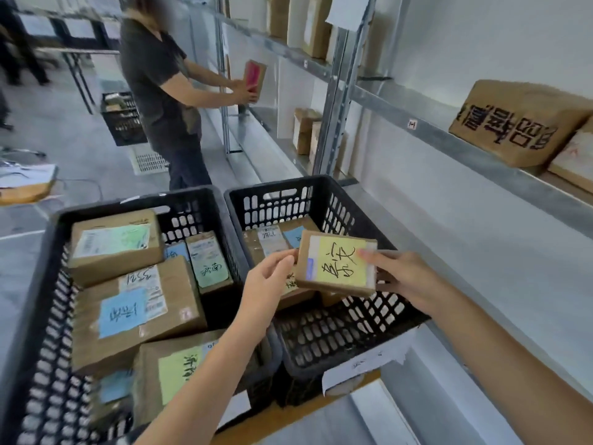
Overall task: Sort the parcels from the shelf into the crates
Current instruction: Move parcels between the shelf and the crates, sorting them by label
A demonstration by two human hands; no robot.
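Note:
A small cardboard parcel [337,263] with a yellow handwritten label hangs over the right black crate [321,194]. My right hand [401,277] grips its right edge, thumb on top. My left hand [269,281] pinches its left edge. Inside the right crate lie a few parcels [269,242] at the far side, and its near floor is bare mesh. The left black crate [192,200] is packed with several cardboard parcels [134,313] bearing blue, green and yellow labels. On the metal shelf [481,155] to the right lies a brown parcel [519,123] with black printing.
Another person [160,91] stands ahead at the shelving, holding a parcel with a red face [253,77]. A third black crate [123,120] sits on the floor behind them. More boxes [305,130] stand on lower and upper shelves. A table edge [29,184] is at left.

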